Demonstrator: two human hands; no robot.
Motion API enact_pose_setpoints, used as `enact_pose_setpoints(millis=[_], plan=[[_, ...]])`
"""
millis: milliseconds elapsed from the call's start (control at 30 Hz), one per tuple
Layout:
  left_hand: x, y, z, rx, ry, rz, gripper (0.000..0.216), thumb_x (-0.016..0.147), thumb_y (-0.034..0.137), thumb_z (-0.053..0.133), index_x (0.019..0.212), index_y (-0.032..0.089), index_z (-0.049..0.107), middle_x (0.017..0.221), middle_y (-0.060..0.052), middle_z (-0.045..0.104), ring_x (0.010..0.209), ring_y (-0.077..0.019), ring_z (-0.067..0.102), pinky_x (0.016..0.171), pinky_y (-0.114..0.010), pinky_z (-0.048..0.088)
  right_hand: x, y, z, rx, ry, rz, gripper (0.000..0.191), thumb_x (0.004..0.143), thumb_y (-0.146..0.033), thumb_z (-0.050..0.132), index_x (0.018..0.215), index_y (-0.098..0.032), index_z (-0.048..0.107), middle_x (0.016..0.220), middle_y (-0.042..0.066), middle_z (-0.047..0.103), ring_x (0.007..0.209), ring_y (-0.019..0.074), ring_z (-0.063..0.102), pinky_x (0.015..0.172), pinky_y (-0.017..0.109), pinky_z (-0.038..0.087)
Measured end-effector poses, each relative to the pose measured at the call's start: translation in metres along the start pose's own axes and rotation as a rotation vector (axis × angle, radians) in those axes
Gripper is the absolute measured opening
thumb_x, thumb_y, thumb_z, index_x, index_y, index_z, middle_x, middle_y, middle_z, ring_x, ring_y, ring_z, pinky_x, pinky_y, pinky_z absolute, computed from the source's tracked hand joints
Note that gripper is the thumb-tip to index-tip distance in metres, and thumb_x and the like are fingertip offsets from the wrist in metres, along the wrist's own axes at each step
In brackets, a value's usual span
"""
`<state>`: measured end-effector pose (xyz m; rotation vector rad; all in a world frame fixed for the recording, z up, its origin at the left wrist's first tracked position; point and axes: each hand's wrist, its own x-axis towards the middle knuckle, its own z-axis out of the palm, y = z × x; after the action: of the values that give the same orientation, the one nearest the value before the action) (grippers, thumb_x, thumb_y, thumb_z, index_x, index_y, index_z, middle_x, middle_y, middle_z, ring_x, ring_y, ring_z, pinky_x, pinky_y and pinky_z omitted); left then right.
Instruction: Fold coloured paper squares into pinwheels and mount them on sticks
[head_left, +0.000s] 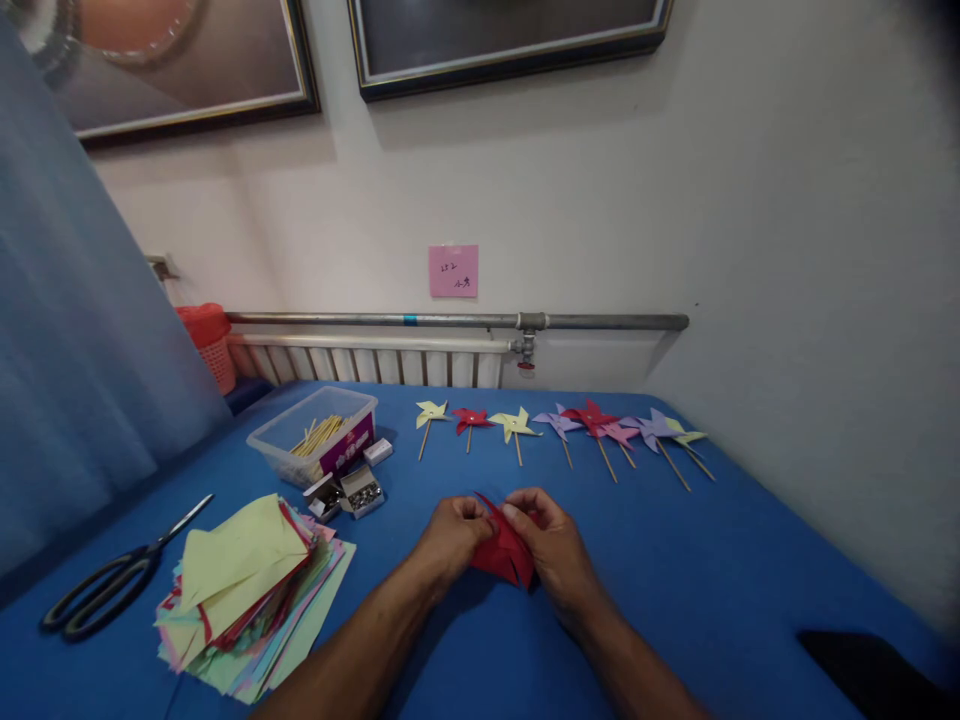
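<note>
Blue desk [720, 600]: one. Two hands on it, both closed: left hand [454, 533] and right hand [553, 545] pinch one slit red paper [500, 556] between them, near middle. Likely risk: red paper tears if hands pull too hard at slits; flap springs loose if fingertip hold slackens. Counts: one paper pile [247, 550], sheets too overlapped to count; one clear tub [281, 460], sticks uncountable; one scissors [155, 549]; eight pinwheels [592, 415]; three small boxes [378, 452], two open.
</note>
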<state>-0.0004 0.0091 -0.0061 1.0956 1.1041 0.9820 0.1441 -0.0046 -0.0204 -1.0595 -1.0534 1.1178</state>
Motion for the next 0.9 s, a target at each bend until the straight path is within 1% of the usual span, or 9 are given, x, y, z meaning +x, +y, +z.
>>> enact_pose_setpoints(millis=[133,233,300,400,467,600,733,833,900], plan=[[0.001,0.0,-0.001,-0.015,-0.006,-0.005,0.009,0.056,0.017,0.065,0.059,0.017,0.056,0.049,0.004,0.051,0.045,-0.0074,0.039,0.048,-0.022,0.027,0.0,0.0,0.0,-0.059,-0.026,-0.009,0.038,0.065,-0.055,0.085,0.079,-0.022,0.07,0.074,0.001,0.068,0.068,0.0177,0.059,0.063,0.027,0.048],[0.001,0.002,-0.001,-0.031,0.006,-0.019,0.008,0.056,0.018,0.064,0.058,0.017,0.056,0.049,0.004,0.051,0.045,-0.0077,0.04,0.048,-0.023,0.028,-0.002,-0.001,0.0,-0.069,-0.054,0.003,0.039,0.068,-0.056,0.082,0.084,-0.022,0.072,0.081,0.002,0.071,0.073,0.0187,0.062,0.068,0.028,0.05],[-0.001,0.004,-0.001,-0.048,0.026,-0.038,0.008,0.055,0.018,0.063,0.058,0.017,0.056,0.048,0.004,0.052,0.044,-0.0079,0.04,0.048,-0.023,0.028,-0.004,-0.002,0.001,-0.058,-0.081,0.023,0.041,0.066,-0.055,0.083,0.088,-0.022,0.072,0.084,0.002,0.072,0.075,0.0192,0.063,0.07,0.029,0.05],[-0.003,0.008,-0.003,-0.092,0.027,-0.058,0.007,0.056,0.019,0.062,0.061,0.016,0.058,0.051,0.003,0.055,0.045,-0.0086,0.043,0.048,-0.023,0.03,-0.006,-0.003,0.003,-0.057,-0.138,0.057,0.042,0.067,-0.052,0.084,0.095,-0.023,0.071,0.083,0.0,0.072,0.071,0.0182,0.063,0.067,0.028,0.05],[-0.004,0.01,-0.004,-0.102,0.03,-0.07,0.008,0.055,0.019,0.062,0.062,0.016,0.059,0.053,0.002,0.057,0.047,-0.009,0.045,0.049,-0.022,0.032,-0.007,-0.002,0.004,-0.067,-0.162,0.069,0.04,0.067,-0.05,0.083,0.093,-0.023,0.071,0.076,-0.001,0.07,0.066,0.0168,0.061,0.062,0.027,0.047],[-0.003,0.009,-0.006,-0.059,0.031,-0.069,0.008,0.053,0.016,0.058,0.061,0.016,0.058,0.051,0.004,0.053,0.045,-0.0079,0.041,0.048,-0.022,0.03,-0.006,0.0,0.004,-0.077,-0.17,0.074,0.036,0.067,-0.05,0.082,0.085,-0.021,0.07,0.068,-0.003,0.067,0.06,0.0149,0.057,0.057,0.025,0.044],[0.001,0.005,-0.006,-0.026,0.044,-0.04,0.009,0.054,0.016,0.061,0.057,0.018,0.053,0.047,0.006,0.048,0.043,-0.007,0.037,0.046,-0.022,0.026,-0.006,0.0,0.001,-0.069,-0.161,0.057,0.037,0.07,-0.051,0.08,0.091,-0.022,0.071,0.078,-0.001,0.071,0.068,0.0172,0.061,0.064,0.027,0.048],[0.003,0.002,-0.005,0.04,0.074,-0.013,0.009,0.056,0.017,0.061,0.058,0.018,0.053,0.047,0.005,0.049,0.043,-0.0075,0.038,0.045,-0.022,0.026,-0.004,0.001,-0.001,-0.08,-0.168,0.037,0.039,0.075,-0.055,0.076,0.095,-0.022,0.073,0.082,0.001,0.072,0.072,0.0182,0.062,0.067,0.028,0.049],[0.004,0.0,-0.004,0.1,0.089,0.021,0.007,0.057,0.018,0.061,0.058,0.018,0.054,0.047,0.004,0.051,0.043,-0.0081,0.04,0.045,-0.022,0.027,-0.003,0.003,-0.001,-0.087,-0.15,0.027,0.043,0.074,-0.058,0.077,0.095,-0.021,0.073,0.083,0.003,0.072,0.072,0.0186,0.063,0.067,0.029,0.05]])
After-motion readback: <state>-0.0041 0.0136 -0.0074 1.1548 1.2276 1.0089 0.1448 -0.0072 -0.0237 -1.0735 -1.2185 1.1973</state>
